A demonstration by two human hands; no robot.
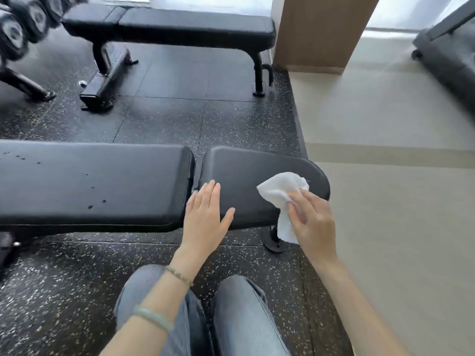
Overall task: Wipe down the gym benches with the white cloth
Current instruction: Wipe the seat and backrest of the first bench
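Observation:
A black padded gym bench runs across the middle of the view, with a long back pad and a shorter rounded seat pad to its right. My left hand lies flat with fingers apart on the near left part of the seat pad. My right hand grips a crumpled white cloth at the seat pad's near right edge; part of the cloth hangs below the pad. A second black bench stands farther away at the top.
Dumbbells on a rack sit at the top left. A wooden pillar rises at the top right, with a dark machine base beyond it. Black speckled rubber floor meets beige flooring on the right. My knees in jeans are below.

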